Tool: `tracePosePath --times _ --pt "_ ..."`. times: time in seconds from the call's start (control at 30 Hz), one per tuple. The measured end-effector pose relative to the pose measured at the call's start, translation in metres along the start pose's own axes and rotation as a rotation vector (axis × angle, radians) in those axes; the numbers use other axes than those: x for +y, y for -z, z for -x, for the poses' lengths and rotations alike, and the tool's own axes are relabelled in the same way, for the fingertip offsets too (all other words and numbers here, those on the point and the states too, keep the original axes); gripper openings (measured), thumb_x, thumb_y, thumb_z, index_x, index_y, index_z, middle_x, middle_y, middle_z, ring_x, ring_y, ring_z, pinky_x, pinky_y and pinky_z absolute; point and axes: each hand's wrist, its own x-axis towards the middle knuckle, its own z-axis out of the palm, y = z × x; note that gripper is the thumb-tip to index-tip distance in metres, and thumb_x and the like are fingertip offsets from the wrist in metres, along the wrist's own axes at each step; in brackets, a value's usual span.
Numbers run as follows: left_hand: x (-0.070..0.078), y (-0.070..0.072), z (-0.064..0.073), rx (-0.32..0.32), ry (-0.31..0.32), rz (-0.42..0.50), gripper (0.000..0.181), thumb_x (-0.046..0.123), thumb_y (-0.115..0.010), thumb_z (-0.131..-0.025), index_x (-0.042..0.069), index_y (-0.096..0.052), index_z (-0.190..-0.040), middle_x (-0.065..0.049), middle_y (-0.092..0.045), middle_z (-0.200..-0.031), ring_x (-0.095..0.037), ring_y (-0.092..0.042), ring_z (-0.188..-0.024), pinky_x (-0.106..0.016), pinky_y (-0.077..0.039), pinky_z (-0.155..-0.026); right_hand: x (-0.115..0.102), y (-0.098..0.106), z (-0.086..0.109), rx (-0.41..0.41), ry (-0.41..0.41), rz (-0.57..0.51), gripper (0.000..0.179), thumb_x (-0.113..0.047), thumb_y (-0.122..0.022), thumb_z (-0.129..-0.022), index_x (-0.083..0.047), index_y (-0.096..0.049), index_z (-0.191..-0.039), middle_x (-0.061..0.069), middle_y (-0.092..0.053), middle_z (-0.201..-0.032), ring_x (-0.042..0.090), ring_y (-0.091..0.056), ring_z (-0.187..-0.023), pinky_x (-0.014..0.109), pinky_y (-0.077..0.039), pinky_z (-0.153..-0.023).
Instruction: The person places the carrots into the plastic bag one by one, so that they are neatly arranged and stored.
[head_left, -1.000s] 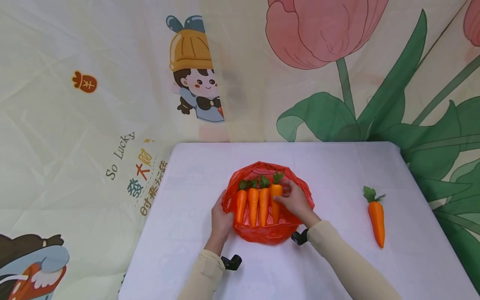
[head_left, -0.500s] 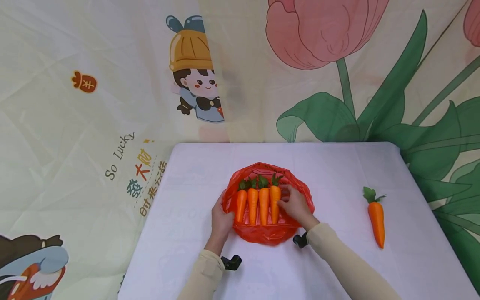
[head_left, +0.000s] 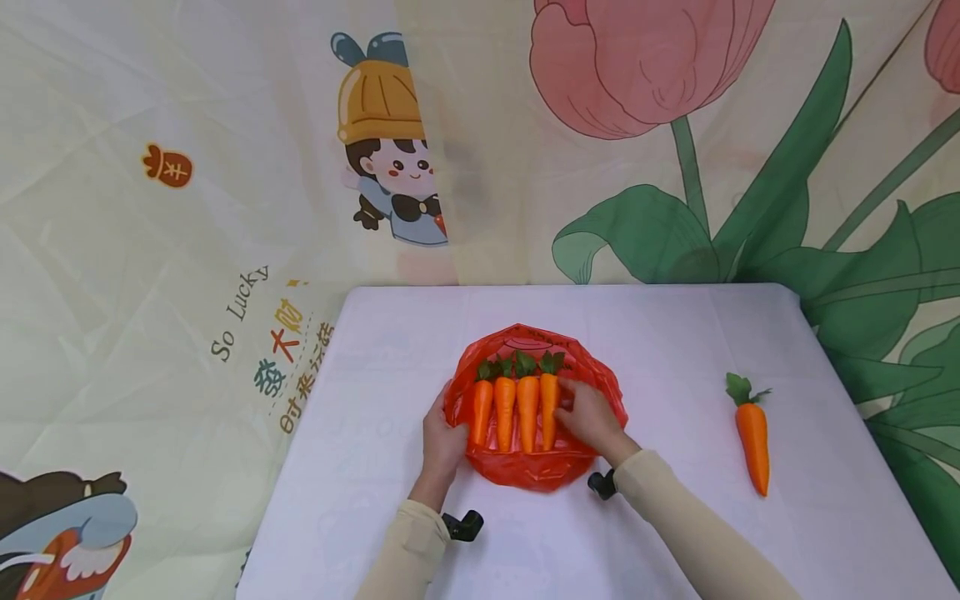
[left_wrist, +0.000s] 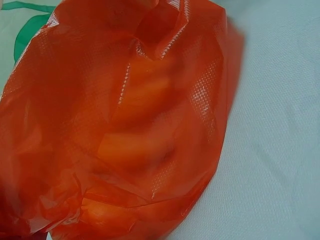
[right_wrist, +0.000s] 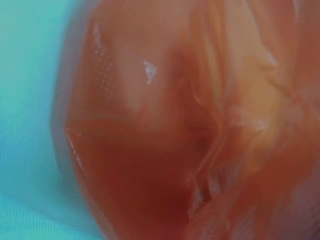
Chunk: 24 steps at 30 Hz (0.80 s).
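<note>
A red plastic bag [head_left: 517, 475] lies with its mouth spread wide on the white table. Several orange carrots [head_left: 528, 412] with green tops lie side by side in it. My left hand [head_left: 441, 437] grips the bag's left rim. Within the bag's right side, my right hand [head_left: 591, 415] has loosely bent fingers close beside the rightmost carrot [head_left: 550, 408], with the thumb no longer over it. Red film [left_wrist: 60, 110] fills most of the left wrist view, orange showing through. In the right wrist view, the film [right_wrist: 135, 170] covers the right hand.
Another carrot [head_left: 754, 446] lies on the right part of the white table [head_left: 675, 333], apart from the bag. Behind the table hangs a printed cloth [head_left: 495, 125] with tulips and cartoon figures. A black wrist camera [head_left: 463, 525] sits by the left cuff.
My right thumb and fingers have drawn back rightward from the rightmost carrot, which has shifted slightly left toward the others. The left hand has kept its place on the rim.
</note>
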Motion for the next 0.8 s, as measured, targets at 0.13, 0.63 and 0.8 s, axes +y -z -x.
tracePosePath --times 0.13,0.63,0.8 --pt "0.001 0.0 0.001 0.002 0.001 0.001 0.079 -0.01 -0.06 -0.089 0.017 -0.035 -0.159 -0.001 -0.045 -0.153 -0.026 -0.047 -0.135 -0.044 -0.05 -0.101 0.0 0.001 0.0 -0.014 0.011 -0.008 0.065 -0.01 -0.075 -0.091 -0.005 -0.048 -0.15 0.008 -0.063 -0.129 0.022 -0.062 -0.105 0.039 -0.06 -0.085" --pt "0.0 0.001 0.001 -0.007 -0.001 -0.011 0.078 -0.011 -0.058 -0.09 0.016 -0.033 -0.159 -0.001 -0.043 -0.156 -0.026 -0.044 -0.138 -0.043 -0.047 -0.105 -0.007 0.018 0.022 0.052 0.123 0.144 0.062 -0.015 -0.075 -0.091 -0.005 -0.051 -0.147 0.013 -0.052 -0.146 0.031 -0.052 -0.13 0.048 -0.053 -0.097" --pt "0.0 0.003 -0.001 -0.013 -0.005 -0.005 0.079 -0.01 -0.059 -0.09 0.018 -0.033 -0.16 0.0 -0.042 -0.156 -0.025 -0.044 -0.138 -0.043 -0.047 -0.105 -0.013 0.04 0.043 0.154 0.255 0.235 0.064 -0.016 -0.077 -0.09 -0.007 -0.051 -0.148 0.012 -0.051 -0.148 0.033 -0.053 -0.129 0.049 -0.054 -0.096"
